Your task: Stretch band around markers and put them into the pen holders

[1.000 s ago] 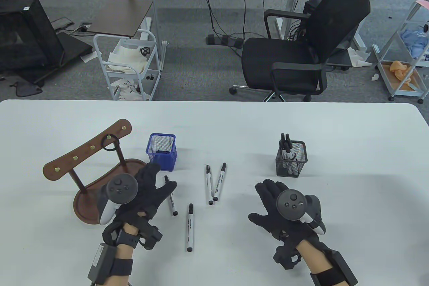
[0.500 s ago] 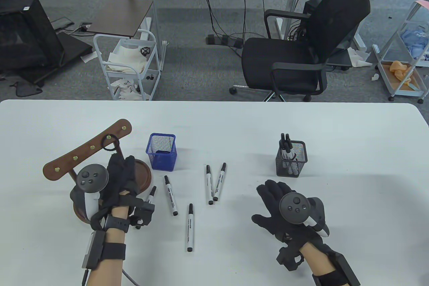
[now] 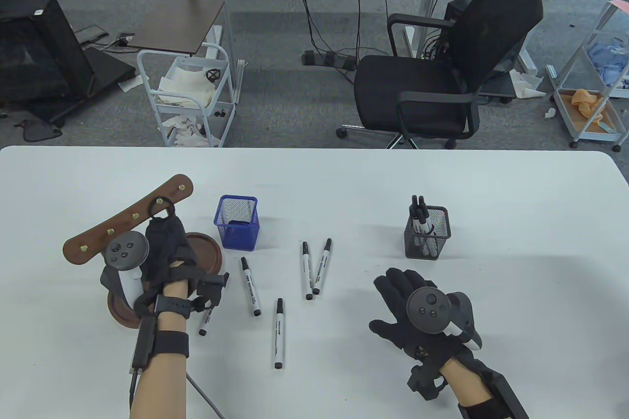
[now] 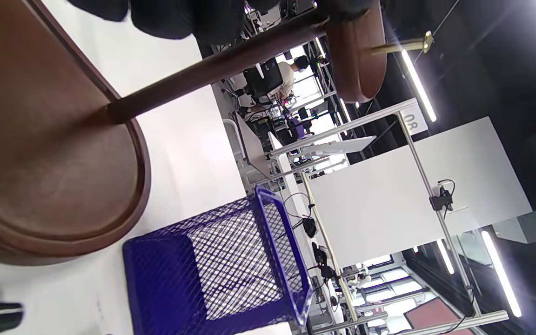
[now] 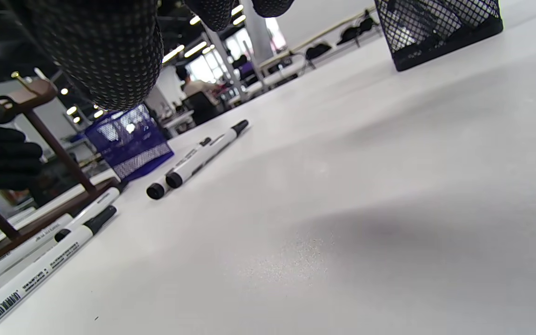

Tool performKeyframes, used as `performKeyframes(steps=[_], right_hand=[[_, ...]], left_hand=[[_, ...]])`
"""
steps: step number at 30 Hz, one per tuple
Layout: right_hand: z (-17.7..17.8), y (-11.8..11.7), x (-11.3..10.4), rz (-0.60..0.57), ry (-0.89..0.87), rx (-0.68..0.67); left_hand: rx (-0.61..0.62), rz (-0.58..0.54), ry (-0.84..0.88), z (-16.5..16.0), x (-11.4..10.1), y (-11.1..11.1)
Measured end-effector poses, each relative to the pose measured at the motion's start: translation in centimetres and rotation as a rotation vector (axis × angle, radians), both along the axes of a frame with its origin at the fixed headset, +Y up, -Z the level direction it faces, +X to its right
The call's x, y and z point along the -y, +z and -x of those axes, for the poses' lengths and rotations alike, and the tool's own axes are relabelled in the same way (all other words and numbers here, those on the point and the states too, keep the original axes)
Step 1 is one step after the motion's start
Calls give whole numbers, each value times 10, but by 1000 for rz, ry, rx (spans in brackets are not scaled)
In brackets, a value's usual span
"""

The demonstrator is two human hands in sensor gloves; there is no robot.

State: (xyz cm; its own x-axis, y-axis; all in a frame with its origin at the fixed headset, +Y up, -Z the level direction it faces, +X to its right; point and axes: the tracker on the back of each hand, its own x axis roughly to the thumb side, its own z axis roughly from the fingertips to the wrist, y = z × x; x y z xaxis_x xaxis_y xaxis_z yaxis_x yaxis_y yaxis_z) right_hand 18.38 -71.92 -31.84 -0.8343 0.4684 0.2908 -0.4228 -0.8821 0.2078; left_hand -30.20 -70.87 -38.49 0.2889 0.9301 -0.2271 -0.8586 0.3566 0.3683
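A black band [image 3: 160, 203] hangs on a peg of the wooden rack [image 3: 98, 235]. My left hand [image 3: 167, 216] reaches up to it, fingertips bunched on its lower part. Several white markers lie loose on the table: one [image 3: 250, 286] beside my left wrist, a pair [image 3: 314, 269] in the middle, one [image 3: 279, 333] nearer me, and one [image 3: 205, 321] partly under the wrist. The blue mesh holder [image 3: 237, 221] stands right of the rack. The black mesh holder [image 3: 426, 233] holds banded markers. My right hand [image 3: 393, 286] lies flat and empty on the table.
The rack's wooden base [image 4: 40, 153] and post [image 4: 212, 74] fill the left wrist view, with the blue holder [image 4: 221, 265] just beyond. The right wrist view shows the marker pair [image 5: 198, 158] and the black holder [image 5: 435, 28]. An office chair [image 3: 442, 70] stands behind the table.
My left hand left the markers and moved left and up over the rack's base to the hanging band, uncovering a marker by the wrist. The right hand barely shifted.
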Motion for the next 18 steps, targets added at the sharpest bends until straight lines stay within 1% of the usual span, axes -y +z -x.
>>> performKeyframes(steps=[6, 13, 18], right_hand=[[0, 1, 0, -2, 7, -3], [0, 1, 1, 5, 8, -1], [0, 2, 1, 10, 11, -1]], left_hand=[[-34, -43, 17, 3, -5, 0], [-29, -80, 22, 2, -14, 2], [-29, -87, 3, 1, -23, 5]])
